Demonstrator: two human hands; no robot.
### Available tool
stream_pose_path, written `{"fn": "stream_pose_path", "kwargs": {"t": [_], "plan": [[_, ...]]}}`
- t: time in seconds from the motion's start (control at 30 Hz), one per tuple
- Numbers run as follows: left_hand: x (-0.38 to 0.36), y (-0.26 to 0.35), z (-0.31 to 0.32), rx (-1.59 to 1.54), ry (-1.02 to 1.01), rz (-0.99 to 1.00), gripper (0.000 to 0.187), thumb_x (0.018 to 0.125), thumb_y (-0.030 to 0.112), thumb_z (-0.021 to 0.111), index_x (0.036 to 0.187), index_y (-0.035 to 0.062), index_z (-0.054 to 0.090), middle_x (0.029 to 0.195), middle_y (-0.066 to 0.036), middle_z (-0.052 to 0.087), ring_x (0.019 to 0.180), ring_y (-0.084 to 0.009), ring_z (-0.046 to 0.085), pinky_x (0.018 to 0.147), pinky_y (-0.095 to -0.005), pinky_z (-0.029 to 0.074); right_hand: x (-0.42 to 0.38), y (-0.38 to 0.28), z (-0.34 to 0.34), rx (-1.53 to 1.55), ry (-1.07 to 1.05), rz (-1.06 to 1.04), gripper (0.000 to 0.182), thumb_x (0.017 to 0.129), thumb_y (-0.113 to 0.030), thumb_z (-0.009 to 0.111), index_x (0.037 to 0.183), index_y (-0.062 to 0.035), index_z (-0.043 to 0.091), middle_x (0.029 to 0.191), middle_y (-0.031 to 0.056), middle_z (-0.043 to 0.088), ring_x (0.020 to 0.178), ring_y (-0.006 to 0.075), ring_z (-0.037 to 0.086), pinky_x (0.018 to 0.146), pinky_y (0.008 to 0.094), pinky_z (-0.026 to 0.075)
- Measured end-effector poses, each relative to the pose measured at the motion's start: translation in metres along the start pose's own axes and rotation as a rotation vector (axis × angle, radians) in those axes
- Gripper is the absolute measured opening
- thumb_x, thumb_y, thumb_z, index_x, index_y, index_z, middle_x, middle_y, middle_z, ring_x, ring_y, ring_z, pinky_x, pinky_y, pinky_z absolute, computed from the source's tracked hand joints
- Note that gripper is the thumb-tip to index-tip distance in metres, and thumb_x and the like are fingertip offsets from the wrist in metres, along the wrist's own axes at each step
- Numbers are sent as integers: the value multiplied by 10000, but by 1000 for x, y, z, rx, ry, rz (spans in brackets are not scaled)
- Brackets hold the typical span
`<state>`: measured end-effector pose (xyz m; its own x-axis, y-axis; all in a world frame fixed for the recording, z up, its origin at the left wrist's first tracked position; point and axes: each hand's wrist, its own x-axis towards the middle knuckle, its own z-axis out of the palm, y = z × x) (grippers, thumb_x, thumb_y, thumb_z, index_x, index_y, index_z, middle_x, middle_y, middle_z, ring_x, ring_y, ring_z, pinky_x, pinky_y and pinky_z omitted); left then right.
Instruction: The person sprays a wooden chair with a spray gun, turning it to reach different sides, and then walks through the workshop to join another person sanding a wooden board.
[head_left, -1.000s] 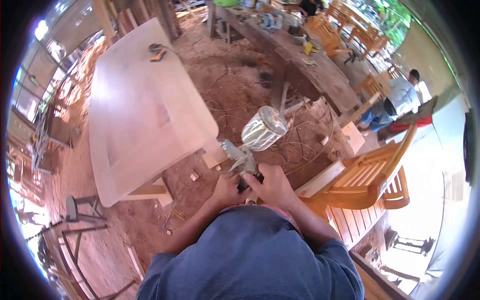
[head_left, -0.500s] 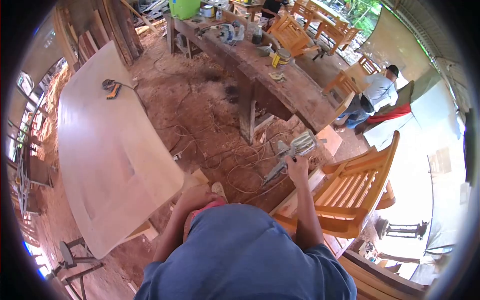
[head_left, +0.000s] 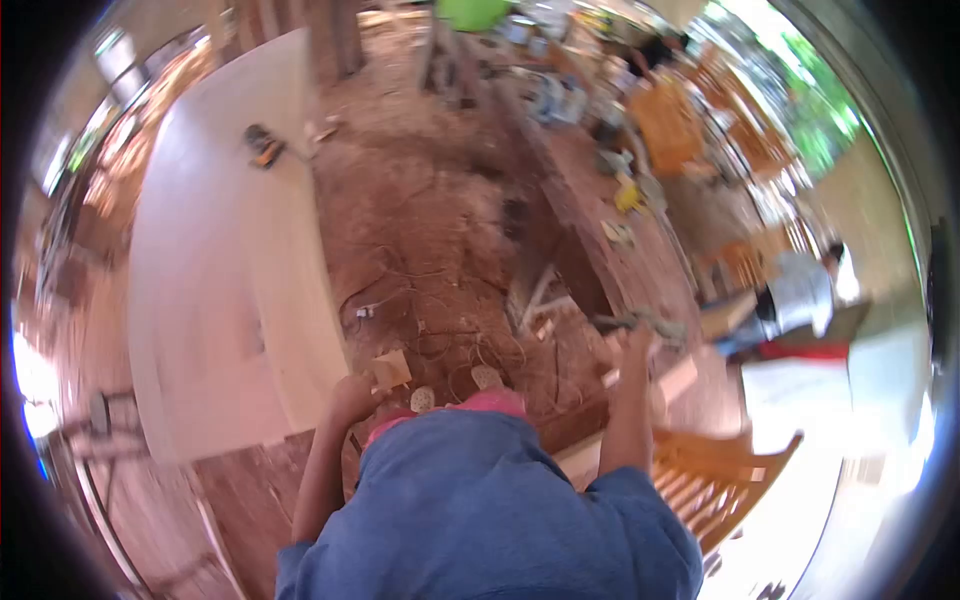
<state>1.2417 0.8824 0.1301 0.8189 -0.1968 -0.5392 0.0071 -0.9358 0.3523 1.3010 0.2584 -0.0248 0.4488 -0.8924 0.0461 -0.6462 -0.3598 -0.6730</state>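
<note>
My right hand (head_left: pixel 637 342) is closed around the handle of a grey spray gun (head_left: pixel 655 325), which is smeared by motion beside the workbench end. My left hand (head_left: pixel 355 398) has curled fingers and is at the near corner of a large pale wooden panel (head_left: pixel 225 270). Whether it touches the panel, or what is in its fingers, does not show clearly. Just past it is a small tan flat piece (head_left: pixel 393 370). A slatted varnished wooden chair (head_left: pixel 715 480) stands below my right forearm.
A dusty workbench (head_left: pixel 570 190) with cans and tools runs along the right. An orange-and-black tool (head_left: pixel 264 147) lies on the panel. Cords (head_left: pixel 415 285) trail across the dirt floor. At right a person (head_left: pixel 800 295) sits near the white sheeting, with more chairs (head_left: pixel 670 125) behind.
My view has turned and blurred. My right hand has swung the spray gun outward and away from the chair. My left hand has moved from my lap left to the panel's corner.
</note>
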Motion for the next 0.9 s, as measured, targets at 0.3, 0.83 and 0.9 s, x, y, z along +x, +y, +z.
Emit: {"fn": "stream_pose_path", "kwargs": {"t": [0.3, 0.83, 0.9], "plan": [[-21, 38, 60, -253, 8, -309, 464, 851, 425, 572, 1035, 14, 684, 1029, -241, 674, 990, -385, 648, 868, -476, 510, 128, -49, 103, -332, -260, -345, 333, 837, -296, 631, 794, 28, 694, 811, 209, 691, 786, 309, 662, 747, 431, 499], [-81, 6, 289, -692, -113, -927, 560, 914, 504, 509, 757, 15, 733, 738, -160, 701, 708, -311, 690, 658, -448, 539, 48, -88, 154, -256, -523, -707, 353, 866, -335, 601, 830, 1, 703, 817, 202, 687, 809, 310, 653, 763, 436, 492], [-91, 10, 298, -771, -66, -998, 534, 908, 499, 535, 808, 12, 732, 748, -158, 702, 681, -293, 693, 636, -435, 549, 20, -87, 150, -213, -629, -786, 355, 869, -339, 597, 835, -2, 704, 818, 201, 686, 812, 311, 652, 765, 436, 492]]}}
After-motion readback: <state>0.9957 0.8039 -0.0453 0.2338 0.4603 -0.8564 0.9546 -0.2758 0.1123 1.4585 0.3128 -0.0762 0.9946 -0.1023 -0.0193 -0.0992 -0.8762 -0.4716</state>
